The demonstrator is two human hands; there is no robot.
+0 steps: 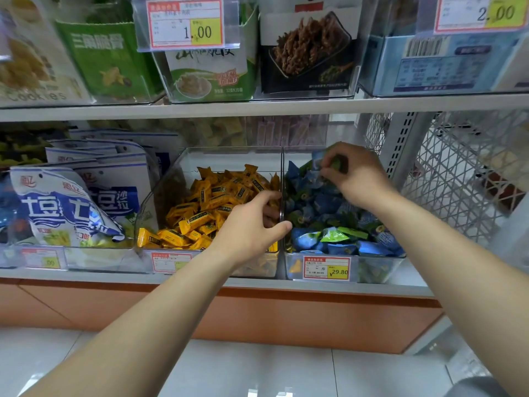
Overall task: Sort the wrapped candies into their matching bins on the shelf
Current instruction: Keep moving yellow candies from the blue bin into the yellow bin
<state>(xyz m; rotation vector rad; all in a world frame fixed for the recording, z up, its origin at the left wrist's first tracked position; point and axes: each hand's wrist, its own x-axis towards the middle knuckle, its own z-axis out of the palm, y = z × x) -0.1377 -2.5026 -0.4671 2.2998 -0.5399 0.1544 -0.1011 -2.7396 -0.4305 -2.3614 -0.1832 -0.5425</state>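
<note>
Two clear plastic bins stand side by side on the lower shelf. The left bin [160,193] holds several yellow wrapped candies [206,202]. The right bin [380,265] holds blue wrapped candies [317,202] mixed with green ones [335,234]. My left hand [252,227] grips the clear divider wall [282,179] between the bins, fingers curled into the yellow side and thumb on the blue side. My right hand [355,173] reaches into the back of the right bin and pinches a green wrapped candy [336,163], partly hidden by the fingers.
White and blue snack bags [74,202] fill the bin to the left. Price tags [326,267] hang on the bin fronts. An upper shelf [257,106] carries boxed snacks just above my hands. A white wire mesh panel [446,173] closes the right side.
</note>
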